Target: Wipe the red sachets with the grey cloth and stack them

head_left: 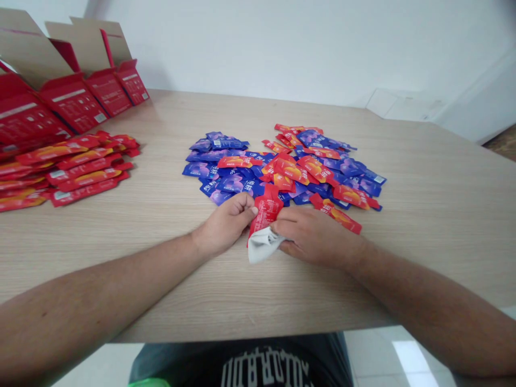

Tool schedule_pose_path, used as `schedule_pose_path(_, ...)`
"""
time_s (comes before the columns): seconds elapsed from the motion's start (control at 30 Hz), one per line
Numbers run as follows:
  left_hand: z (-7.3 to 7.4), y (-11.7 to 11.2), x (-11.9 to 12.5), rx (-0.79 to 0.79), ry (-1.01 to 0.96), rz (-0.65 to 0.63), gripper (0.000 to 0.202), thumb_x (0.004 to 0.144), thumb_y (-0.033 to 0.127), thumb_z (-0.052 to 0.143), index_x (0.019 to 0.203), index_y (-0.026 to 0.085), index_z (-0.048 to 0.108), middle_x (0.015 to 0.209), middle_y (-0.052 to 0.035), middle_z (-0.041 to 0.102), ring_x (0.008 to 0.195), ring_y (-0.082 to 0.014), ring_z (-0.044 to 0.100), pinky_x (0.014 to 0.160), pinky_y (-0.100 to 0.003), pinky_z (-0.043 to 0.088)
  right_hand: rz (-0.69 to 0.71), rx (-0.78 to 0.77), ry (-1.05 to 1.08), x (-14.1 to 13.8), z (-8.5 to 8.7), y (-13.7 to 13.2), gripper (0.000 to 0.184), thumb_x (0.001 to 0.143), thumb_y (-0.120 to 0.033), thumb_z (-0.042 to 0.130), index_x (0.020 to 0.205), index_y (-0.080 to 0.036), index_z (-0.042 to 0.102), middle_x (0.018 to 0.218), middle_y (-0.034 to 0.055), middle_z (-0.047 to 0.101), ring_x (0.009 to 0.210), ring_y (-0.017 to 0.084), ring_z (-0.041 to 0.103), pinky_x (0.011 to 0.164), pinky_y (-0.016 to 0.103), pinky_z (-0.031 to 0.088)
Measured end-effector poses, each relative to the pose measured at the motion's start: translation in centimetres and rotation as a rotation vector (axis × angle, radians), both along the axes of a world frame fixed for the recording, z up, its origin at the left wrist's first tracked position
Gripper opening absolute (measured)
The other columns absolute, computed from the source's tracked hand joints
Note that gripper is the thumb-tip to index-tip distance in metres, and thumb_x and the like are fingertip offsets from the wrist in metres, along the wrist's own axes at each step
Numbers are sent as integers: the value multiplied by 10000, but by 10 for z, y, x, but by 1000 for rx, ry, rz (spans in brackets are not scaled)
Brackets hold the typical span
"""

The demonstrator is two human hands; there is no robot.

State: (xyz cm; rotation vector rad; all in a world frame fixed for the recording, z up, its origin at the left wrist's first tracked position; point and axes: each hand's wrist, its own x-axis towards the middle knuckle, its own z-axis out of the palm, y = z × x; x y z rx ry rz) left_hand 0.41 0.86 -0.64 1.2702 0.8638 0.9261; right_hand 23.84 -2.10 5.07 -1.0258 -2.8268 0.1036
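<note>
A loose heap of small blue and red-orange sachets (290,166) lies in the middle of the wooden table (423,226). At its near edge both hands grip one red sachet (264,212) whose silver-white end points toward me. My left hand (223,226) pinches the sachet's upper left side. My right hand (316,236) is curled over its lower right end, fingers closed on it.
Long red sachets (76,166) lie in rows at the left of the table. Behind them stand open red cardboard boxes (72,102) with raised flaps. A white wall runs along the far edge. The near table edge is just under my forearms.
</note>
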Motion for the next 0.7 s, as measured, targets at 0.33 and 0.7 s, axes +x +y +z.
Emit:
schedule_pose_path(0.33,1,-1,0,4,15,-10,308,904,444,737,889,210,538,703,38,541,580,-112,486,541,-229,347,-59,43,89,5,-4,6,56,994,-242,645,996,-186,643,1032,83,683,928,234,634,789,331,474)
schedule_pose_path(0.7,2,1,-3,73,69,-62,270,920,395,725,860,207,542,694,41,524,586,-105,432,552,-229,327,-168,58,209,8,-8,11,89,1014,-280,613,1044,-197,620,1086,101,683,995,256,631,844,351,489)
